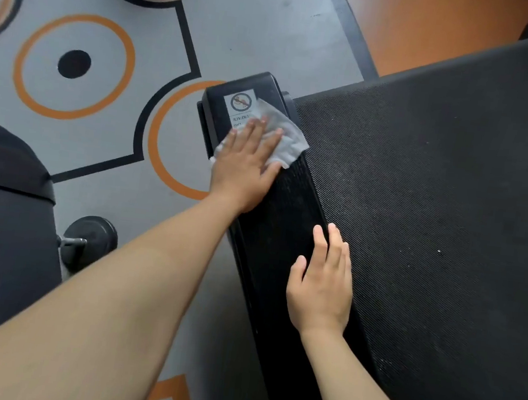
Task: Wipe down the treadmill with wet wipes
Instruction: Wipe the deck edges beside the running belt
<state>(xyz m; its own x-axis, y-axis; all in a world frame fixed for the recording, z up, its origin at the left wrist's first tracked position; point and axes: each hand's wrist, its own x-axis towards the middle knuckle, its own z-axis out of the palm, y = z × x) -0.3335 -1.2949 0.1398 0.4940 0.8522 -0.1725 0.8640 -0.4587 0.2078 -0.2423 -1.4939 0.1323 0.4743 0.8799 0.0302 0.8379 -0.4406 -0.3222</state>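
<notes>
The treadmill's black ribbed belt (436,203) fills the right half of the view. Its black side rail (285,228) runs along the belt's left edge and ends in a cap with a white warning sticker (239,103). A white wet wipe (284,136) lies spread over the rail's end, partly across the sticker. My left hand (248,165) presses flat on the wipe with straight fingers. My right hand (322,285) rests flat on the rail nearer to me, fingers straight, holding nothing.
Grey floor with orange rings and black lines (106,66) lies left of the treadmill. Another black machine (0,219) stands at the left edge, with a small black wheel (90,239) beside it. An orange floor area (440,29) lies beyond the belt.
</notes>
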